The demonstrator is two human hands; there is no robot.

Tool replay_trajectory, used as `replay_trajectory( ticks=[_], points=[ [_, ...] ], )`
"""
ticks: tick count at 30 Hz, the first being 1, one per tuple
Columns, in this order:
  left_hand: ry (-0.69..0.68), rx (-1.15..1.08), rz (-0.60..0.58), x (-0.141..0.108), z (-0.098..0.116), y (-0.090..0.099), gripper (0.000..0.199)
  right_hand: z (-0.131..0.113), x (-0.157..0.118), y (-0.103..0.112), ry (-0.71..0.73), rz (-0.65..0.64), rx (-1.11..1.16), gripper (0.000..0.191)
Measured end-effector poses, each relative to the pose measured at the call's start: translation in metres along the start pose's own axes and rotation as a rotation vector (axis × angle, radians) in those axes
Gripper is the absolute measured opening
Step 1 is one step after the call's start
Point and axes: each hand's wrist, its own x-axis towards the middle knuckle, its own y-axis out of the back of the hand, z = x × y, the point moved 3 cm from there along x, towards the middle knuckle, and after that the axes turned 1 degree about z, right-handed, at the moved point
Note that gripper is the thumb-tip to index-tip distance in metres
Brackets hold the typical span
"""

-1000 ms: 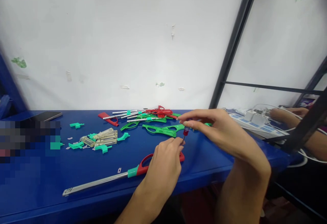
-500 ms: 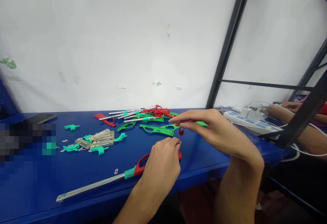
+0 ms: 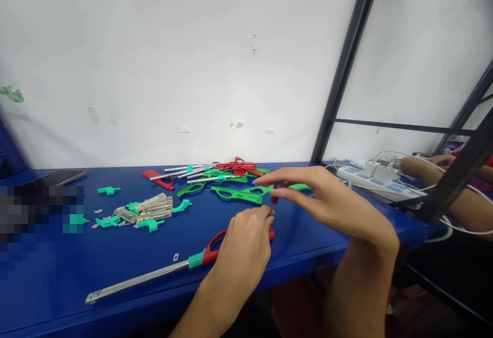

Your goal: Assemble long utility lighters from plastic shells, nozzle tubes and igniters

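Note:
A long-necked gas lighter (image 3: 213,249) with a red handle, teal collar and metal tube lies along the table's front edge. My left hand (image 3: 246,245) is closed over its handle, hiding most of the grip. In my right hand (image 3: 323,194), thumb and fingers pinch a small screwdriver (image 3: 275,199) by its dark red handle. The screwdriver stands nearly upright. Its thin shaft points down to my left fingertips, and its tip is hidden there. Left of the hands lie teal triggers (image 3: 150,224) and a pile of clear fuel tanks (image 3: 156,208).
Behind the hands are green handle shells (image 3: 239,194), red shells (image 3: 236,166) and metal lighter tubes (image 3: 200,172). A phone (image 3: 61,177) rests at the back left. On the right stand a black metal frame (image 3: 342,71), a power strip (image 3: 375,181) with cables, and another person's arm (image 3: 462,204).
The screwdriver handle has turned slightly between my right thumb and fingers. My left hand stays on the lighter, and the view has shifted a little.

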Motion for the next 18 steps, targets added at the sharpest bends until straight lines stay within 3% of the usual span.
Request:
replay_trajectory(
  ticks=[3, 6, 10, 14, 18],
  points=[
    [0.002, 0.006, -0.005, -0.001, 0.000, -0.001, 0.028, 0.005, 0.004, 0.002, -0.080, 0.063, -0.046, 0.011],
    [0.011, 0.005, -0.005, -0.002, 0.000, 0.000, 0.029, 0.007, 0.011, -0.001, -0.153, 0.160, -0.200, 0.028],
    [0.016, -0.008, -0.020, -0.001, 0.001, 0.001, 0.029, 0.008, 0.013, -0.004, -0.092, 0.123, -0.135, 0.022],
    [0.016, -0.024, -0.021, -0.001, 0.000, 0.001, 0.027, 0.008, 0.002, 0.004, 0.020, 0.066, -0.012, 0.028],
    [0.022, -0.020, -0.016, -0.002, -0.001, 0.001, 0.026, 0.006, -0.001, 0.008, -0.035, 0.090, -0.032, 0.016]
  ],
)
